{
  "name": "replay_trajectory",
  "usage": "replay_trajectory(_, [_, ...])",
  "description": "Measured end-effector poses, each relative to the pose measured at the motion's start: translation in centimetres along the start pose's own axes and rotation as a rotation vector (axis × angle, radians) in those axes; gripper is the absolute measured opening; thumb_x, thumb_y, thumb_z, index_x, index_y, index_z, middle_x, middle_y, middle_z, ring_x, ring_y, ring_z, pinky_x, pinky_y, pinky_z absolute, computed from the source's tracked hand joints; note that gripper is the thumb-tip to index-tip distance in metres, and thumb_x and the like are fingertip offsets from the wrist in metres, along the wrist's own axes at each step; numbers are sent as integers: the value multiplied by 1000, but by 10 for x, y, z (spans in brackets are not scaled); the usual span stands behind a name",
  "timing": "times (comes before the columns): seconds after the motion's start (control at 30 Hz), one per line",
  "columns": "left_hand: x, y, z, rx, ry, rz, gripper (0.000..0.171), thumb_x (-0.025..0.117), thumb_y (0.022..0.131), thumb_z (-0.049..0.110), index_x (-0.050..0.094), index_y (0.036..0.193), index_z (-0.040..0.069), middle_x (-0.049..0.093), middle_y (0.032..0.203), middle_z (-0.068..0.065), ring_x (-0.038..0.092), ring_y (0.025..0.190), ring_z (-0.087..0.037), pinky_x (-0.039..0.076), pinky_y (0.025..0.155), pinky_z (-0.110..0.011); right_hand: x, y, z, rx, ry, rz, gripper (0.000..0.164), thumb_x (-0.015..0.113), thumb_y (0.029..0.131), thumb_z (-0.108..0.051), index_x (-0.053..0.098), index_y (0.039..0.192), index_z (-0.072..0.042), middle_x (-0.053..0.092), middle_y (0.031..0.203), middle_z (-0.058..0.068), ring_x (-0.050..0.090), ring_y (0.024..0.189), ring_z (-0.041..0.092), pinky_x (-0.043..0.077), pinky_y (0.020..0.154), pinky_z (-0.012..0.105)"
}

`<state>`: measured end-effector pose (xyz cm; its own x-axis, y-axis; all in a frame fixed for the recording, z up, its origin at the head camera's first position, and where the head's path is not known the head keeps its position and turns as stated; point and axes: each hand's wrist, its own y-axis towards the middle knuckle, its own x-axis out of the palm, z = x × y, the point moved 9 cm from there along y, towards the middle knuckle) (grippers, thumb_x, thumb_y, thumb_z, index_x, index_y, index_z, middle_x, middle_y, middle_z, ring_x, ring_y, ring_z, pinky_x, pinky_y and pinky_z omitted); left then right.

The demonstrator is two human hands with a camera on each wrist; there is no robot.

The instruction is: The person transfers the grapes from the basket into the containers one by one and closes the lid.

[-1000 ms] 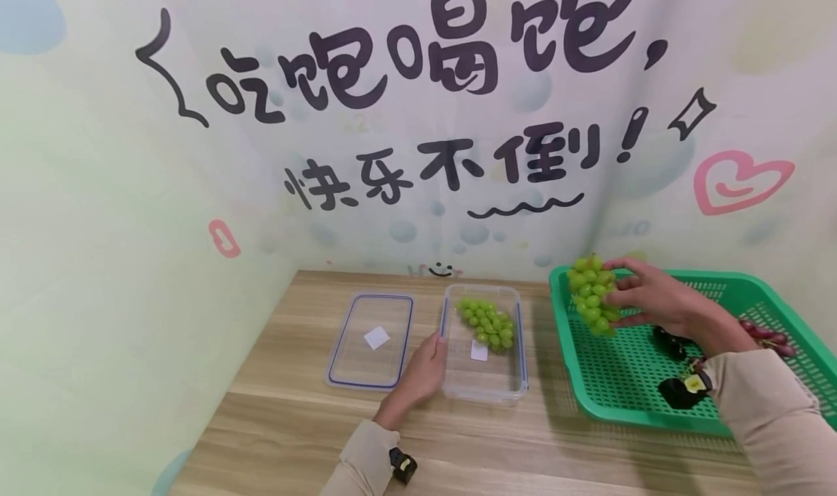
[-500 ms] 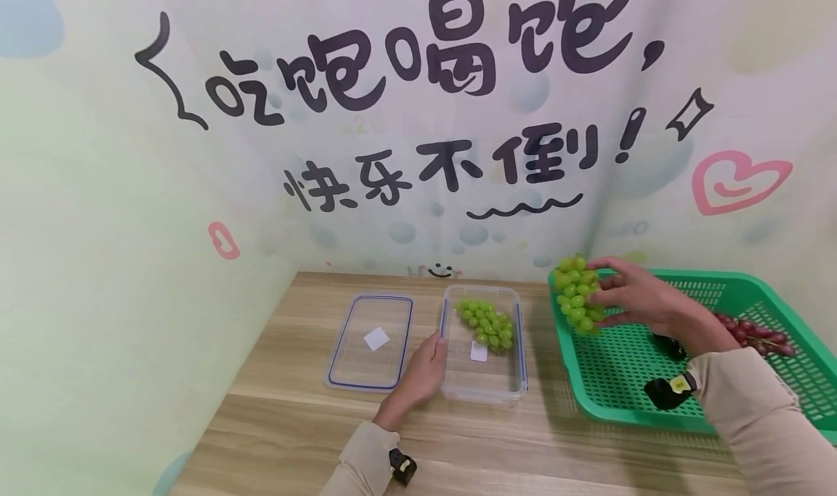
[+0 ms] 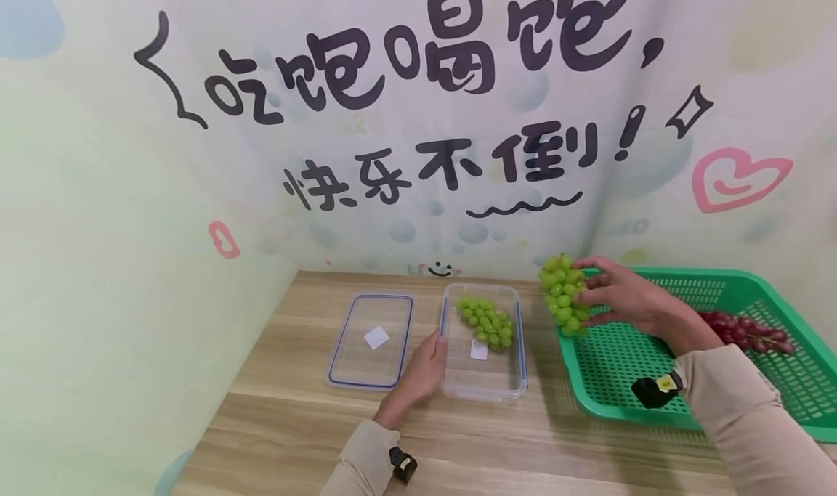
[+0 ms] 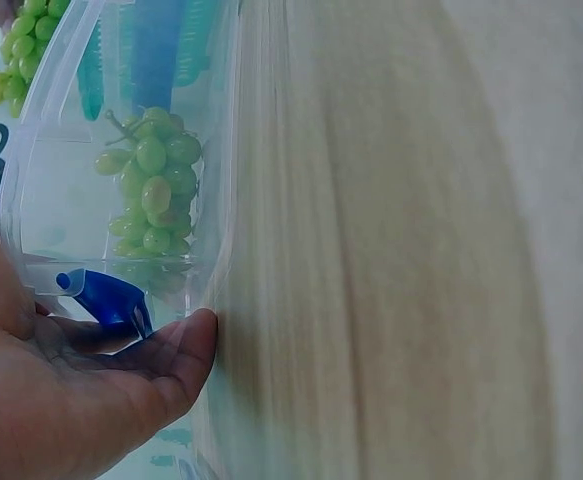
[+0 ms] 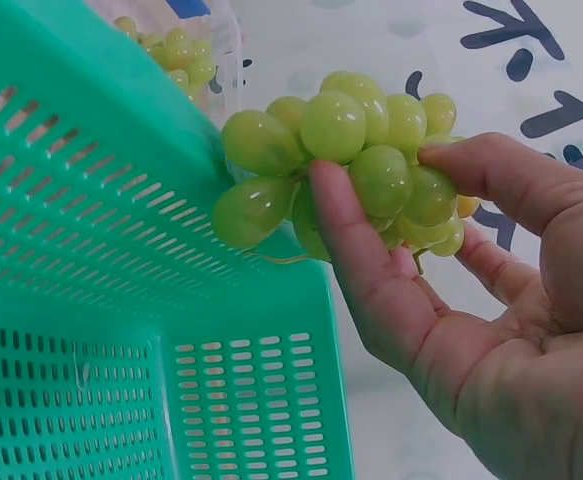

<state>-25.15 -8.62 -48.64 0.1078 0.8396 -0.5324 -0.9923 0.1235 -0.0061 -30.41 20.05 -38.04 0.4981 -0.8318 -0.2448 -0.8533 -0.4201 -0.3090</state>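
Right hand (image 3: 617, 296) has the green grapes (image 3: 561, 293) pinched at the basket (image 3: 570, 380) rim; left hand (image 3: 425, 369) holds the side of the box (image 3: 484, 381). Bunch is probably light, floppy, slick, easily bruised; berries could pop off. I'd grab near the stem or cradle underneath. Wall writing (image 3: 455, 38): 吃饱喝饱,快乐不倒! White sticker (image 3: 479, 350) in box: no legible text.

Left hand (image 4: 81, 375) at clear container (image 4: 56, 205); green grapes (image 4: 156, 185) inside
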Motion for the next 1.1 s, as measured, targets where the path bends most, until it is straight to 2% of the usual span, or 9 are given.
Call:
replay_trajectory(0.2, [0,0,0,-12,1,-7,35,27,109,19,54,108,-3,43,80,-5,41,64,-16,37,56,-30,7,3,-5,-30,23,-16,68,58,99,-10,16,153,-7,38,133,30,60,105,31,55,86,52])
replay_trajectory(1.1, [-1,0,2,49,23,13,33,28,109,16,52,101,-5,41,77,-5,39,66,-17,36,59,-32,38,15,-17,-40,63,-37,66,58,98,-4,21,152,-7,38,129,28,62,99,30,56,84,51])
